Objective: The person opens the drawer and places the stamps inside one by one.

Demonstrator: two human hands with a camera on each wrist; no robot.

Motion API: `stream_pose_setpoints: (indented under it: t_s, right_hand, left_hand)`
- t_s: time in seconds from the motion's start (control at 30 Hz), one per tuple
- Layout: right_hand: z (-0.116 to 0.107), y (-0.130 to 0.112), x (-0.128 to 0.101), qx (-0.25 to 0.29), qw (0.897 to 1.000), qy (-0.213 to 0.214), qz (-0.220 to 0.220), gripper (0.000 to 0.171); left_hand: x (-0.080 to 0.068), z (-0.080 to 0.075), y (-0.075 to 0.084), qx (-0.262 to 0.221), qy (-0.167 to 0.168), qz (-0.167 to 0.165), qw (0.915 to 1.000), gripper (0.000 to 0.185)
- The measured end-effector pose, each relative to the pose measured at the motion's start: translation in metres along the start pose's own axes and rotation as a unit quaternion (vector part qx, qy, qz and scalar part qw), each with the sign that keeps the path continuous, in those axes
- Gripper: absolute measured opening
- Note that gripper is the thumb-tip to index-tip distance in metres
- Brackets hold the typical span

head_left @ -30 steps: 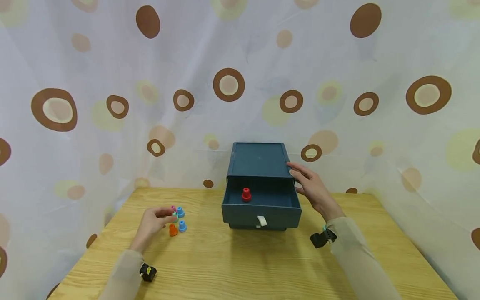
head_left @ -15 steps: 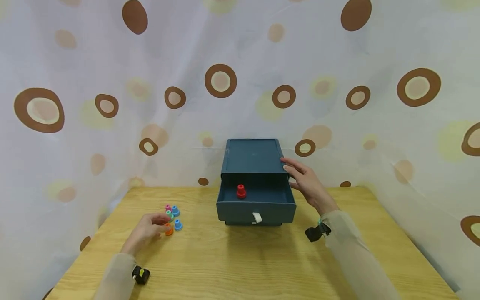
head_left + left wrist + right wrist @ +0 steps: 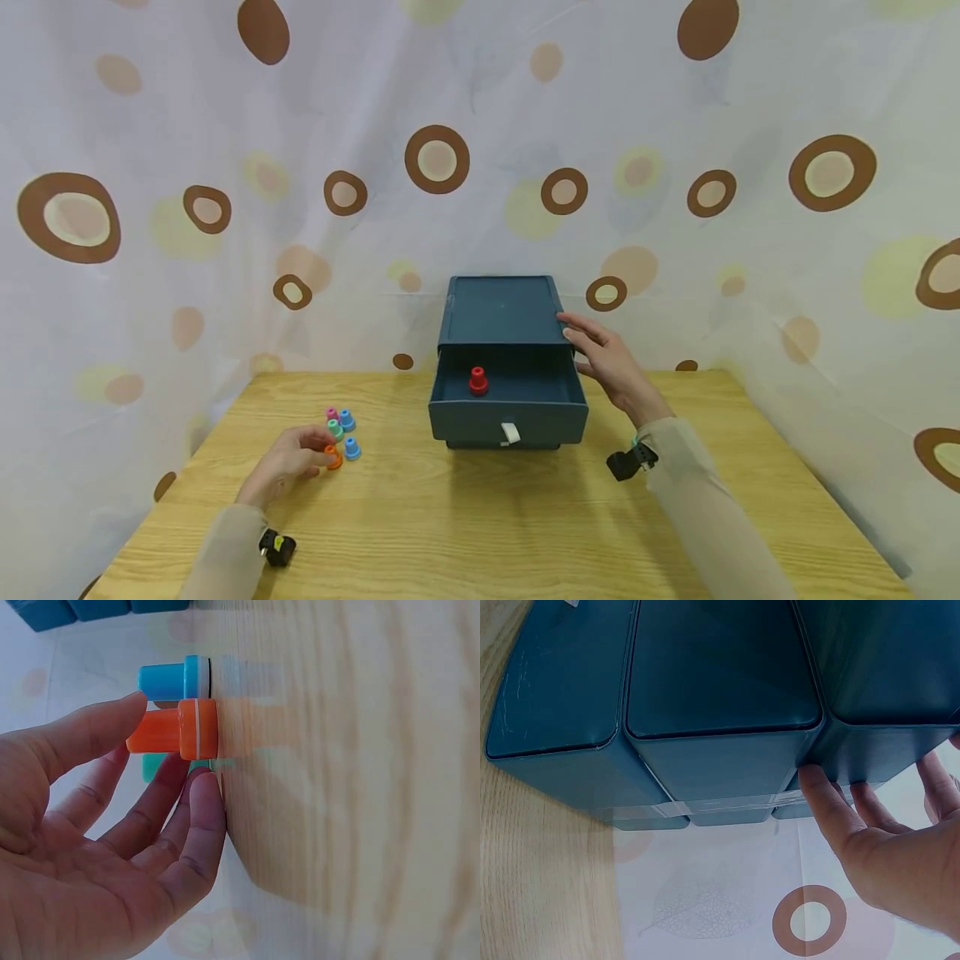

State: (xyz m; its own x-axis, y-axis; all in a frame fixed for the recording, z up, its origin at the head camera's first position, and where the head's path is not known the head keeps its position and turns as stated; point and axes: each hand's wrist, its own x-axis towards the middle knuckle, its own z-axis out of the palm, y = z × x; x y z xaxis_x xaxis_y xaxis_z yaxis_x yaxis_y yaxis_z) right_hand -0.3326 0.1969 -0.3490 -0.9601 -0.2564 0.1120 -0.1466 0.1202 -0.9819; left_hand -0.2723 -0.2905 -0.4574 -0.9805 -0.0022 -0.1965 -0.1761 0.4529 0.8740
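Observation:
My left hand (image 3: 283, 463) is at the left of the table, thumb and forefinger pinching the narrow end of an orange toy stamp (image 3: 157, 730), which stands upright on the wood. Close around it are a mint-green stamp (image 3: 335, 430), a pink stamp (image 3: 332, 413) and two blue stamps (image 3: 352, 450). My right hand (image 3: 617, 368) rests its extended fingers against the right side of a dark blue drawer cabinet (image 3: 501, 308). Its upper drawer (image 3: 468, 423) is pulled out, with a red stamp (image 3: 477, 382) inside. The forefinger's tip is hidden behind the orange stamp.
A white pull tab (image 3: 511, 432) sticks out from the drawer front. Clear tape (image 3: 727, 804) runs across the cabinet's stacked units. Behind the wooden table (image 3: 450, 533) hangs a spotted cloth (image 3: 480, 83).
My left hand has come down from beside the mint-green stamp to the orange one, and its thumb and forefinger have closed on it. The right hand stays at the cabinet; the head view has shifted.

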Motion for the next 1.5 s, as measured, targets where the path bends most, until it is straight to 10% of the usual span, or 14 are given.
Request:
stream_pose_setpoints:
  t_s: [1.5]
  right_hand:
    - [-0.001,0.001,0.001,0.005,1.000,-0.002,0.000,0.052]
  left_hand:
    - [-0.007,-0.013,0.016,-0.045,-0.015,0.037,0.9982,0.042]
